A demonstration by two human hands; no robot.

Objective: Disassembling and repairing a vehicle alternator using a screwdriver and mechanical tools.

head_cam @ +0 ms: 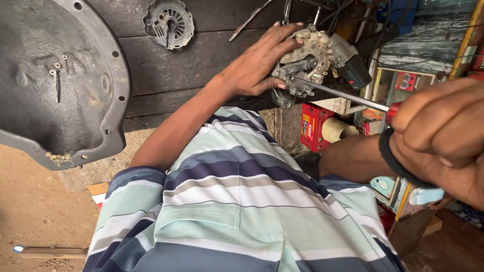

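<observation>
Left hand (262, 63): fingers wrapped over the alternator part (305, 60), steadying it on the dark wooden bench (176, 65). Right hand (443, 136): closed in a fist around the red handle of the screwdriver (343, 95), close to the camera; a black band sits on its wrist. Screwdriver: steel shaft runs left, tip resting in the alternator part's centre. Round cover (169, 22): lies on the bench, well apart. Large grey housing (55, 80): upper left, leaning over the bench edge. Striped shirt (237, 201): foreground. Red boxes (315, 126): below the bench.
</observation>
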